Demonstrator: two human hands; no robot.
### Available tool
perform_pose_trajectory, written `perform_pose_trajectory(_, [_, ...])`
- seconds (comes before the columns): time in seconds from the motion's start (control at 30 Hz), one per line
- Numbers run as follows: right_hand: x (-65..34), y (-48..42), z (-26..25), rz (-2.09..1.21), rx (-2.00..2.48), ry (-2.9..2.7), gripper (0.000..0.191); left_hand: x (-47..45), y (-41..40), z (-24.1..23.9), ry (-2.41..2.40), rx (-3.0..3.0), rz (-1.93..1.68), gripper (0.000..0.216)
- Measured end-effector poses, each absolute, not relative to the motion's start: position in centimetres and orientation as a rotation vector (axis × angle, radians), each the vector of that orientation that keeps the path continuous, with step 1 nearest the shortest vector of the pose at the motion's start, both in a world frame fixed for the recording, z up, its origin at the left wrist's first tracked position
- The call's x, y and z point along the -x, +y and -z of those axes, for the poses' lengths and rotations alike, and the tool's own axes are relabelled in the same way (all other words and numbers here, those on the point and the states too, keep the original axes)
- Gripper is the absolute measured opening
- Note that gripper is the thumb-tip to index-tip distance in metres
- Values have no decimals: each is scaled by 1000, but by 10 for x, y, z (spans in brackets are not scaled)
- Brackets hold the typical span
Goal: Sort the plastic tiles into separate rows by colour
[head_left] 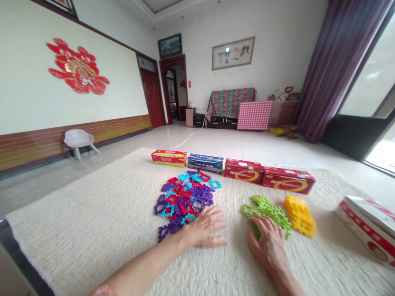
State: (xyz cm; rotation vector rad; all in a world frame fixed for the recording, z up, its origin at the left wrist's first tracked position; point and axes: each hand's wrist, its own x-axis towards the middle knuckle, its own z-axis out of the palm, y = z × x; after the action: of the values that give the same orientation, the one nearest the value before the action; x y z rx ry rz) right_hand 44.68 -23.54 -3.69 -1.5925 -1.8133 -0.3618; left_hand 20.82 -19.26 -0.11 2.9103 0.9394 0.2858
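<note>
My left hand (207,227) lies with its fingers spread at the right edge of a mixed pile of purple, red and light-blue plastic interlocking pieces (185,197). No piece shows in its fingers. My right hand (268,237) is curled over the near side of a heap of green interlocking pieces (271,211). Green plastic shows between its thumb and fingers; the palm hides the rest. Just right of that heap is a group of yellow interlocking pieces (300,216), apart from both hands.
Beyond the pieces stand a red-and-yellow box (169,158), a blue box (205,164) and two red boxes (243,171), (287,179) in a row. A larger white-and-red box (368,230) sits at the right. Everything rests on a cream quilted cover (101,213). A white chair (79,139) stands far left.
</note>
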Motion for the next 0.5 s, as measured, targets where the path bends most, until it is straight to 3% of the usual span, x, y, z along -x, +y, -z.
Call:
perform_pose_trajectory(0.23, [-447, -234, 37, 364, 1590, -1796, 25, -173, -180, -16, 1134, -3019, -356, 26])
perform_pose_trajectory(0.5, [-445, -235, 35, 312, 1590, -1796, 22, -204, -150, -22, 1266, -2956, -453, 23])
